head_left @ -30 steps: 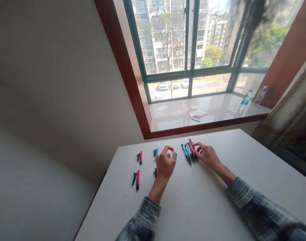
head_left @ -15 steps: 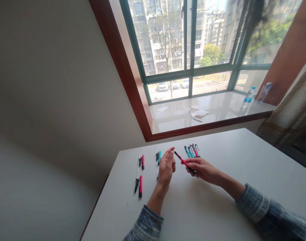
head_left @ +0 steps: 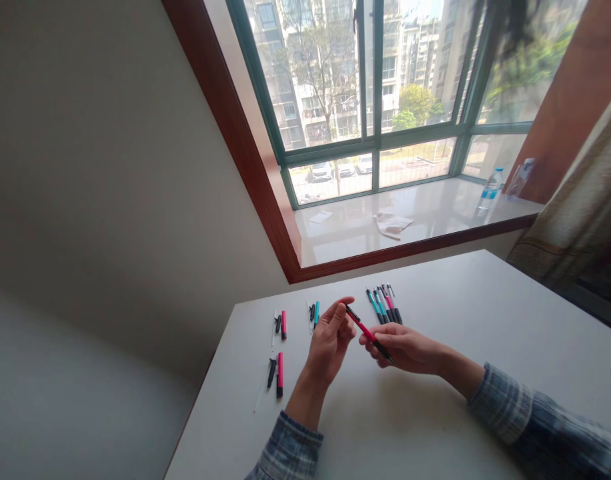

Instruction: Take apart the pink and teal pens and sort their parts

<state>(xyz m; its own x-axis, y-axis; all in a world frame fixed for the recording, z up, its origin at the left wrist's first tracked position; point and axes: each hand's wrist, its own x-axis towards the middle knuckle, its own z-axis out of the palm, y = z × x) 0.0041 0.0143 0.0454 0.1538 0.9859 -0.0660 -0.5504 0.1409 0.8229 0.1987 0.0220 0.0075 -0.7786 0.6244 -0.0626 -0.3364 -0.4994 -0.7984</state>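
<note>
A pink-and-black click pen [head_left: 366, 331] slants between my hands above the table, its black grip end lower and to the right. My right hand [head_left: 413, 349] pinches it near the black grip. At the upper end, by the black clip, the thumb and index finger of my left hand [head_left: 331, 339] close on the pen. Left of my hands lie pen parts: a pink barrel [head_left: 284, 325], another pink barrel [head_left: 279, 373], a teal barrel [head_left: 316, 312], black clip pieces [head_left: 271, 373] and thin refills [head_left: 259, 395]. Part of the teal set is hidden behind my left hand.
Several whole pens, teal and pink, lie in a row [head_left: 384, 305] behind my right hand on the white table [head_left: 435, 420]. On the windowsill [head_left: 335, 243] are a cloth [head_left: 393, 225], a paper [head_left: 320, 217] and plastic bottles [head_left: 490, 190]. A curtain [head_left: 570, 213] hangs at right.
My left thumb and fingertips have come onto the pen's upper end, where they were just beside it. My right hand still holds the pen, slightly lower in view.
</note>
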